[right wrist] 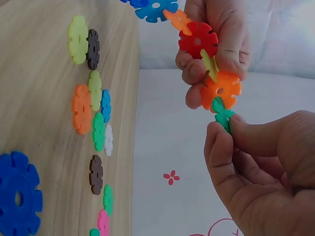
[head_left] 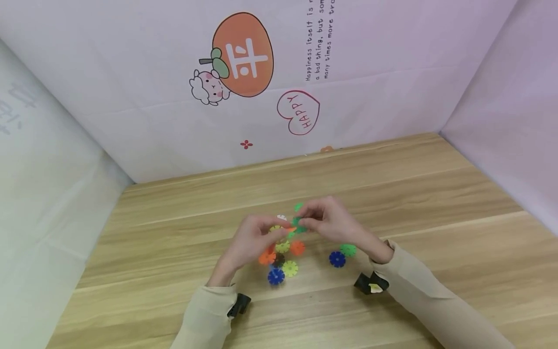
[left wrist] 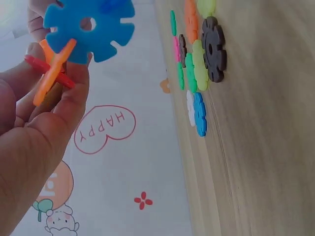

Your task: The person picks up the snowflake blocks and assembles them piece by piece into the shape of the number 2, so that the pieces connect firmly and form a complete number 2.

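Observation:
My left hand (head_left: 253, 237) holds a chain of interlocking snowflake discs. In the right wrist view the chain runs from a light blue disc (right wrist: 156, 9) through a small orange one to a red disc (right wrist: 198, 40), then a yellow disc (right wrist: 210, 65) and an orange disc (right wrist: 229, 91). My right hand (right wrist: 266, 162) pinches a green disc (right wrist: 225, 118) between thumb and fingers. That green disc meets the lower edge of the orange one; how deep the slots engage cannot be told. From the left wrist, a blue disc (left wrist: 106, 29) stands out beyond the fingers.
Loose discs lie on the wooden table (head_left: 174, 271) below the hands, among them a yellow disc (head_left: 289, 268) and a brown disc (left wrist: 214, 49). Right of them rest a dark blue disc (head_left: 337, 259) and a green disc (head_left: 348, 250). A printed white cloth (head_left: 152, 97) hangs behind.

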A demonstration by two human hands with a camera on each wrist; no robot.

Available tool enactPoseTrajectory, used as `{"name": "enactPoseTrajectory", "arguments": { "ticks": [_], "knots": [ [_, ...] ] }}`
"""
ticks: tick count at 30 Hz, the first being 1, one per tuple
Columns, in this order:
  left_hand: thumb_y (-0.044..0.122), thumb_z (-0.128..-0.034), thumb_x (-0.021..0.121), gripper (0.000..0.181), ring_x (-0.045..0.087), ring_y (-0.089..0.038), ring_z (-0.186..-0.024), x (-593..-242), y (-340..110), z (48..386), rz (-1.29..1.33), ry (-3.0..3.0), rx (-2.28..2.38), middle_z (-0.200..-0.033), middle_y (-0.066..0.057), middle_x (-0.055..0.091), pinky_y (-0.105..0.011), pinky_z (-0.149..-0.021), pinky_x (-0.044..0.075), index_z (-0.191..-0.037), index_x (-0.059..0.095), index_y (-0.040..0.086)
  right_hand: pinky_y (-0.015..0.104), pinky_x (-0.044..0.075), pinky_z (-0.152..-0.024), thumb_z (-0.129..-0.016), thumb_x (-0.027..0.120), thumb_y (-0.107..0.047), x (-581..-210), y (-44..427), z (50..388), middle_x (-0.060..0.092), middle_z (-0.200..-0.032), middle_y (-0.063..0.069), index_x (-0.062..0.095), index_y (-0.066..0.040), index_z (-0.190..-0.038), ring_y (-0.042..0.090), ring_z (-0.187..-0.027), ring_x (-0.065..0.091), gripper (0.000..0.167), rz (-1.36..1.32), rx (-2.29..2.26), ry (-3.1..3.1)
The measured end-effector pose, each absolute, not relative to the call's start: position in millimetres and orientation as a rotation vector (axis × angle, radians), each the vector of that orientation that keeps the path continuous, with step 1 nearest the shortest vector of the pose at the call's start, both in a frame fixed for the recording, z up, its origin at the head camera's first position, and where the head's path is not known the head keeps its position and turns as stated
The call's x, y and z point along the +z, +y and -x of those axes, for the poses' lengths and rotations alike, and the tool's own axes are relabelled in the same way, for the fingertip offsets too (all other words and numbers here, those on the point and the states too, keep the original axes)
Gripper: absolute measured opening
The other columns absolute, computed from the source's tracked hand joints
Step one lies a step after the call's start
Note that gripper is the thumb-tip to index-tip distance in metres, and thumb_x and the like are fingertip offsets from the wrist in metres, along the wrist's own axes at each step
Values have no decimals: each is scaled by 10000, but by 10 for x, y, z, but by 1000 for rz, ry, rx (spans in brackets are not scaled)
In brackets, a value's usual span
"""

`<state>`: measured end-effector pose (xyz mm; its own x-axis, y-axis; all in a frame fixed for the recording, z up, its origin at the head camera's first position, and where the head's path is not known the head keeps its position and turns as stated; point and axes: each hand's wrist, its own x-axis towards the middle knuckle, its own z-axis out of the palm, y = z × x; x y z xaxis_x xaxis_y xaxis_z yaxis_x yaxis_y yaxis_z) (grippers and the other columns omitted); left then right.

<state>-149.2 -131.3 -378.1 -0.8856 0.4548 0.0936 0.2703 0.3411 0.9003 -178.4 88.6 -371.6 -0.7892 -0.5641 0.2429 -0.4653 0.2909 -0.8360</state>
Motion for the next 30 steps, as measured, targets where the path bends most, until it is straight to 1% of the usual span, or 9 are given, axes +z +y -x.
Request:
{"name": "enactPoseTrajectory", "arguments": {
  "ticks": [4,6,8,10,13,19,21,26,30],
  "knots": [
    [181,-950,617,251,320,-89,-380,-3771,-1306,1480,-624,2415,1574,-626,-109,568,-191,-389,295,-1178,684,103,245,513,-532,-871,657,33,-3730,887,1791,691,-771,66,712,22,-943,133,-607,607,92,915,-1561,2437],
    [214,-955,611,279,318,-115,-400,-3770,-1301,1475,-590,2406,1581,-743,-62,646,-205,-411,306,-1210,665,115,263,534,-555,-879,653,19,-3744,893,1792,698,-794,75,712,21,-964,164,-634,634,103,869,-1588,2426],
    [249,-948,621,297,458,-101,-523,-3776,-1293,1472,-573,2420,1577,-909,-23,696,-228,-514,419,-1217,660,128,289,552,-578,-882,653,15,-3756,899,1790,699,-816,84,711,21,-977,192,-657,653,112,834,-1609,2417],
    [263,-933,640,299,583,-103,-740,-3786,-1282,1472,-572,2430,1574,-1088,20,691,-309,-714,504,-1206,665,142,328,566,-593,-874,659,20,-3765,900,1785,688,-830,95,700,28,-988,217,-671,666,121,806,-1634,2396],
    [262,-917,662,290,580,-103,-1092,-3803,-1262,1477,-604,2442,1568,-1174,46,665,-447,-969,445,-1189,671,159,389,573,-609,-849,679,40,-3775,889,1776,660,-831,110,673,38,-961,279,-683,669,112,786,-1678,2351],
    [251,-929,646,304,662,-162,-884,-3805,-1257,1472,-594,2402,1585,-1095,-5,686,-388,-851,519,-1214,651,146,439,572,-630,-879,656,14,-3774,889,1780,641,-833,131,649,30,-913,358,-705,660,38,785,-1682,2299],
    [262,-930,642,318,675,-222,-805,-3789,-1269,1468,-548,2384,1592,-1056,-51,696,-324,-713,542,-1225,644,143,451,571,-641,-904,633,-9,-3775,921,1806,646,-846,157,653,40,-925,358,-719,662,56,795,-1626,2312],
    [278,-922,653,340,682,-305,-750,-3759,-1308,1465,-480,2371,1594,-1007,-136,705,-227,-460,417,-1234,640,144,445,569,-673,-875,656,5,-3772,1043,1875,658,-843,138,659,58,-938,313,-752,651,82,770,-1445,2378],
    [293,-911,665,344,681,-213,-807,-3757,-1342,1472,-475,2400,1586,-1030,-116,705,-288,-594,516,-1223,646,152,358,558,-726,-810,703,22,-3784,1133,1883,677,-869,99,668,47,-935,213,-804,637,131,726,-1310,2407]
  ]
}}
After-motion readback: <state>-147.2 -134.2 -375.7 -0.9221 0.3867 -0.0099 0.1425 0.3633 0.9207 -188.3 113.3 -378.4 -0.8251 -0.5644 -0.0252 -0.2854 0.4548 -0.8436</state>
